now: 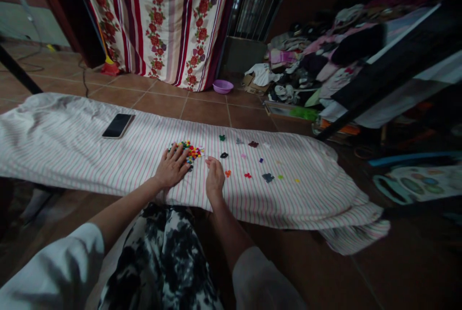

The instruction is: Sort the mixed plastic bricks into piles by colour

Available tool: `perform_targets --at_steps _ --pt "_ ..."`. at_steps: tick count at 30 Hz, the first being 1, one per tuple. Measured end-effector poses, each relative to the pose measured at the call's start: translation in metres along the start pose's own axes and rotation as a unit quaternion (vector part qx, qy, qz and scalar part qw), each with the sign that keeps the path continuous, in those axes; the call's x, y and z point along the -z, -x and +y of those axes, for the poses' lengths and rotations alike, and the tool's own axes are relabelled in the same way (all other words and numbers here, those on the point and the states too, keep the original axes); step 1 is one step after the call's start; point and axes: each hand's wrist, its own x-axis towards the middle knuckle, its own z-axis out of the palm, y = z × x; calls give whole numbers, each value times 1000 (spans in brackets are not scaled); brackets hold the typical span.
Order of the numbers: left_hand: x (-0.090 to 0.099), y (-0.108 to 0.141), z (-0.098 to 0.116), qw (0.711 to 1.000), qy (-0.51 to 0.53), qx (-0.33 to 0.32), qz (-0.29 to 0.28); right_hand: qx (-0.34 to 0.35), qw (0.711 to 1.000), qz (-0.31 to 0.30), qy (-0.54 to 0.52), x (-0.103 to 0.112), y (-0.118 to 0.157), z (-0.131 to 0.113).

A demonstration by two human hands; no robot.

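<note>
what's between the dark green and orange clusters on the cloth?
A black cluster lies between them on the striped cloth; the head view shows it.

the cloth spans the middle of the frame. on it, left of centre, lies the phone; near the centre, the heap of small pieces, the left hand over its left part, the right hand just right of it. further right, small clusters lie apart. behind the cloth, at the top, hangs the curtain, the basin by its lower right corner.
</note>
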Motion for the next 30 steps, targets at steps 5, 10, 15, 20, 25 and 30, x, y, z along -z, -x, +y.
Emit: perform_targets --at_steps 5,10,15,20,25,30 --pt "6 18 -21 997 -8 62 48 5 1000 1 -20 0 0 0" --pt "11 38 -43 980 -27 192 46 10 1000 -1 -1 -2 -1 -3" --pt "12 38 -41 967 -21 245 60 13 999 -8 45 -4 -5 -4" --pt "10 37 -36 964 -14 254 81 -5 994 -68 86 -3 -21 -5" --pt "10 38 -36 962 -19 253 99 25 983 -99 152 -9 -33 -15" --pt "14 38 -34 964 -23 247 93 -7 964 -118 238 -16 -28 -23"
